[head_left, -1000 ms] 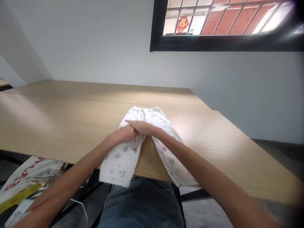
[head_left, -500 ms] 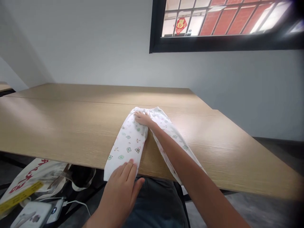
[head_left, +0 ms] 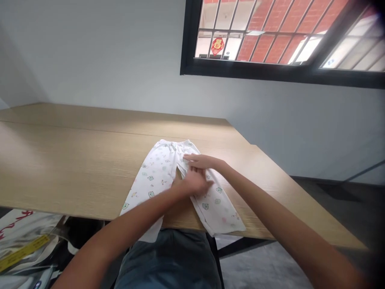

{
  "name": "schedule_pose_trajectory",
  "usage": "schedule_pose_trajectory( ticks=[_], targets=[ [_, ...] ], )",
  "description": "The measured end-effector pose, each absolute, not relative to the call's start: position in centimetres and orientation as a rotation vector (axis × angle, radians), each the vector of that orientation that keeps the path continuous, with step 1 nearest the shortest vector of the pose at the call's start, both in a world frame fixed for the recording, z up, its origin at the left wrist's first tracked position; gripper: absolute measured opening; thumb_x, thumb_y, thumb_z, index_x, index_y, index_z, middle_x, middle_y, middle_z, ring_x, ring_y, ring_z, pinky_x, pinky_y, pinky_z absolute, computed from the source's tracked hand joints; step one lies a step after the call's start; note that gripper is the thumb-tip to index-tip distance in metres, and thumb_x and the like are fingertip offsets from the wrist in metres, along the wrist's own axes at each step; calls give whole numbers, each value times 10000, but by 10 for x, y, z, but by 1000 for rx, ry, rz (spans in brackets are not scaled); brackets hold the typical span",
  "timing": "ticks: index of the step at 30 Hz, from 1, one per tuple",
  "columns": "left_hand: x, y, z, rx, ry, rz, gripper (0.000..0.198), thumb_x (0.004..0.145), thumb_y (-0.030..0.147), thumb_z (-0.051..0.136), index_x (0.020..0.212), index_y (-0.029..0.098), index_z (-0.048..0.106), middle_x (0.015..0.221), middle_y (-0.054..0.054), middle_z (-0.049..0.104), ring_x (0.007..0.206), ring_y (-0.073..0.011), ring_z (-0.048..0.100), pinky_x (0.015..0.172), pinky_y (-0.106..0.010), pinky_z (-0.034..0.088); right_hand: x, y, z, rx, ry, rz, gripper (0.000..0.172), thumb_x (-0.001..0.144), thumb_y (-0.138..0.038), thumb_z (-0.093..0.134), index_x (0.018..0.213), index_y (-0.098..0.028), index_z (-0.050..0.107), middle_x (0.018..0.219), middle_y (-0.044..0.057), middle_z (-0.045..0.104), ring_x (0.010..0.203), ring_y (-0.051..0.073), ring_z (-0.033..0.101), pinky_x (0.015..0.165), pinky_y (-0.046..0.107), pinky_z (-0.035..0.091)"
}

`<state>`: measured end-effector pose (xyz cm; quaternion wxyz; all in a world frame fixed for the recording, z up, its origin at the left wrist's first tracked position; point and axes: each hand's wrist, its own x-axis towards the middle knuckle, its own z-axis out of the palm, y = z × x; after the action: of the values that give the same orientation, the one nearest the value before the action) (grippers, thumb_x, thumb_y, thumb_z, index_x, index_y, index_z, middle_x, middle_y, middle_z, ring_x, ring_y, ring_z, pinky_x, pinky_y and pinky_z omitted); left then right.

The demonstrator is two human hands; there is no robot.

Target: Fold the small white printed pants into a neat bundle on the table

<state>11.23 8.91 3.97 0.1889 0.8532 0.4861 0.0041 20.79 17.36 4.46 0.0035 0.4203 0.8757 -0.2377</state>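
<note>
A pair of white trousers with small green, pink and yellow prints lies spread on the table, gathered waistband away from me. Both leg ends reach the near table edge, and the left one hangs over it. My right hand rests on the upper part of the right leg, fingers stretched out and pointing left. My left hand is over the same leg, just nearer to me, and is smeared by motion. Its forearm crosses the left leg and hides part of it.
The wooden table runs to the wall, below a barred window. Under the near edge at left are a printed white bag with a yellow strip and a pale device. My lap is close to the edge.
My left hand has moved from the left leg's lower end across to the right leg. My right hand has shifted from near the waistband onto the right leg. The view has turned slightly right.
</note>
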Motion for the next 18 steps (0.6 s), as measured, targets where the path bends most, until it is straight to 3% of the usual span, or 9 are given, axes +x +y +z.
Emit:
schedule_pose_trajectory(
  ticks=[3,5,6,9,12,15,18],
  targets=[
    [119,28,28,2475,1186,-32,655,856,504,218,1357,102,90,1398,-95,-6,1315,-267,-46,1166,-462,105,196,179,18,1346,2819,-551,534,897,-308,259,1414,-173,269,1438,-7,198,1320,308,125,1059,456,147],
    [123,-13,18,2565,1114,-5,674,846,525,224,1357,102,106,1391,-94,-21,1306,-296,-48,1157,-482,133,191,182,6,1384,2867,-461,528,912,-323,207,1424,-197,238,1447,-35,162,1330,309,55,1060,474,74],
    [126,-29,11,2668,1161,81,709,834,551,236,1351,75,138,1385,-128,8,1300,-332,7,1133,-502,204,190,184,2,1398,2887,-435,525,916,-333,198,1424,-207,236,1447,-42,157,1333,305,42,1058,477,53],
    [148,-54,-14,2906,1531,560,805,747,633,474,1266,28,361,1328,-225,206,1215,-415,261,985,-499,428,190,185,0,1417,2947,-423,510,909,-342,229,1400,-221,301,1428,-44,218,1330,288,98,1056,463,83],
    [178,-58,-26,2831,1987,865,617,626,451,733,1029,17,560,1179,-290,382,1050,-455,433,806,-488,525,193,182,3,1494,3030,-477,458,887,-295,286,1295,-196,469,1365,-23,360,1290,209,251,1049,354,195],
    [195,-53,-22,2738,2136,832,395,604,291,711,854,12,589,1045,-333,445,922,-468,499,679,-490,533,198,181,4,1827,3042,-552,420,854,-203,297,1172,-122,559,1331,47,408,1217,144,365,1004,253,275],
    [193,-45,-13,2746,2066,775,183,641,186,620,773,62,591,964,-298,499,805,-409,556,606,-440,528,207,183,4,2226,2916,-632,414,805,-154,334,1134,-92,576,1295,109,424,1172,177,398,967,281,307]
  ],
)
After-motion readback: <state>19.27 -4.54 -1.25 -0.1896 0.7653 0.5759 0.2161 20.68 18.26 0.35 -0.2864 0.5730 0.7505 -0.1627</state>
